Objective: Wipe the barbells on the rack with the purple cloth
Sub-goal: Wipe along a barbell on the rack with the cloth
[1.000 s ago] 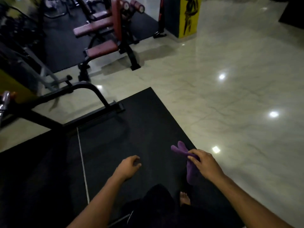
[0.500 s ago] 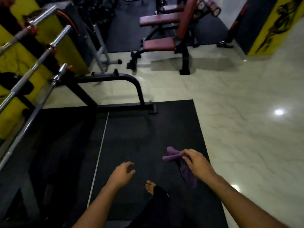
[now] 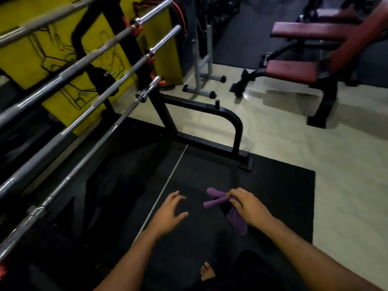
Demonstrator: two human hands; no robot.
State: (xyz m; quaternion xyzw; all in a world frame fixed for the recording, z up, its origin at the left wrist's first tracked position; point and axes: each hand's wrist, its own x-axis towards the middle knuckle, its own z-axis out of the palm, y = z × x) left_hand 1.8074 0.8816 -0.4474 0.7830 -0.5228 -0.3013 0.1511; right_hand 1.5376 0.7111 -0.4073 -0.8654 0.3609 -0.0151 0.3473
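Several steel barbells (image 3: 88, 114) lie stacked on a black rack (image 3: 210, 114) along the left side, their ends pointing up and to the right. My right hand (image 3: 249, 208) pinches a purple cloth (image 3: 235, 221), which hangs down below the fingers over the black floor mat. My left hand (image 3: 171, 215) is beside it, fingers spread, holding nothing. Both hands are well to the right of and below the nearest barbell (image 3: 69, 179).
A black rubber mat (image 3: 273, 196) covers the floor under me, with pale tiles (image 3: 346, 185) to the right. A red padded bench (image 3: 298, 70) stands at the back right. A small grey stand (image 3: 201, 66) sits behind the rack. My bare foot (image 3: 206, 271) shows below.
My view has swung left, bringing the barbell rack fully into sight. Both hands stay in front of me, the right still holding the cloth, the left's fingers more spread.
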